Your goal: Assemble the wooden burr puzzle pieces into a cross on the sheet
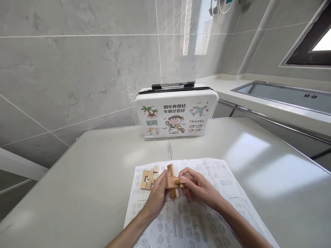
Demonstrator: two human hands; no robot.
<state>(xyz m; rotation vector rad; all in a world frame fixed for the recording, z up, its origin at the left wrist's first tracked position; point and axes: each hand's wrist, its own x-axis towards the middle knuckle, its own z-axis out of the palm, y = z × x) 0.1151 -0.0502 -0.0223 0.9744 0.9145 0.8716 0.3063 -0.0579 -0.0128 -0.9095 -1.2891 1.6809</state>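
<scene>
Between my two hands, above the printed sheet [196,220], is a set of notched wooden puzzle pieces [171,182] crossing one another. My left hand [157,194] is closed on their left side, its fingers partly hidden behind the wood. On the right, my right hand [198,184] pinches the end of one wooden piece with thumb and fingers; that piece lies across the upright one. Just left of my left hand, several loose notched wooden pieces [147,179] lie side by side on the sheet, one bearing a dark printed mark.
A white cartoon-printed case [176,113] in clear plastic stands at the back of the pale table [85,179], against the grey tiled wall [77,75]. At the right is a counter [274,100] with a sink [287,94]. The table's left edge drops away.
</scene>
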